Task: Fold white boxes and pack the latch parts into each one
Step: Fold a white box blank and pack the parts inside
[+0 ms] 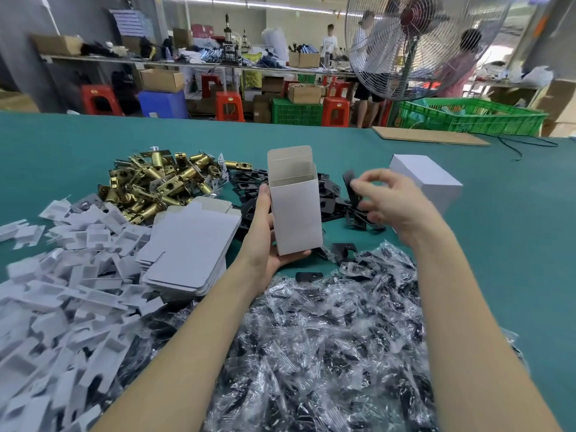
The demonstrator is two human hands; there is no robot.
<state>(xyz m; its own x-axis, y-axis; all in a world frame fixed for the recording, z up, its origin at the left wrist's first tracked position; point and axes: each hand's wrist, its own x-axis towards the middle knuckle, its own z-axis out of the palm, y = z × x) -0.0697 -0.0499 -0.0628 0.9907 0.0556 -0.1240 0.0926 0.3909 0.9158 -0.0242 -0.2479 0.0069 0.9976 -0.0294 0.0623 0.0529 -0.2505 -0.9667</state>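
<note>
My left hand point(265, 232) holds a folded white box point(296, 210) upright above the green table, its top flap open and its inside showing. My right hand point(392, 201) hovers to the box's right, fingers pinched on a black plate point(351, 185) lifted from the pile of black plates point(330, 198). A heap of brass latch bolts point(156, 182) lies at the left rear. A stack of flat white box blanks point(190, 251) sits left of my left forearm. Small clear bags of black parts point(327, 338) cover the near table.
White card inserts point(62, 291) are strewn at the near left. A closed white box point(427, 182) stands behind my right hand. A cardboard sheet point(430, 137) and a green crate point(473, 116) lie at the far right edge. A large fan point(417, 42) and people stand beyond.
</note>
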